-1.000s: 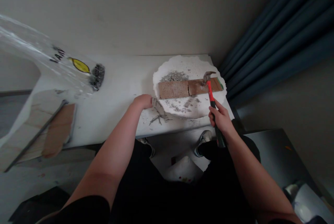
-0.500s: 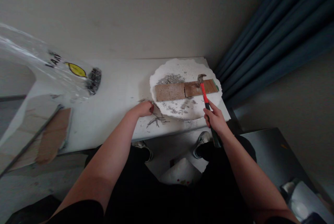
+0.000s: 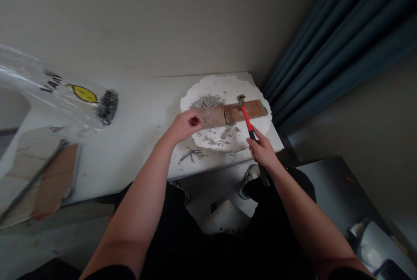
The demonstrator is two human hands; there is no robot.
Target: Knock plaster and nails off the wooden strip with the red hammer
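In my right hand (image 3: 261,148) is a claw hammer (image 3: 246,118), its red and black handle gripped and its metal head over the right part of a brown board. That board has a dark crack across it; the left part (image 3: 213,116) is dotted with many small holes, the right part (image 3: 257,109) is plain. Fingers curled together, my left hand (image 3: 187,125) is at the board's left end; whatever it pinches, if anything, is too small to make out. Beneath the board is a round white slab (image 3: 198,86) with a ragged edge. Several nails (image 3: 192,155) lie loose near my left wrist.
Grey rubble (image 3: 210,99) and chips (image 3: 224,134) are scattered over the slab. At the left of the white table (image 3: 130,141) are a clear plastic bag (image 3: 83,93) with dark contents, a metal bar (image 3: 35,178) and a brown board (image 3: 57,180). A blue curtain (image 3: 325,32) hangs at right.
My left hand has moved from beside the nails, up and over the board's left end. The hammer stays in my right hand over the board. The whole view has shifted slightly.
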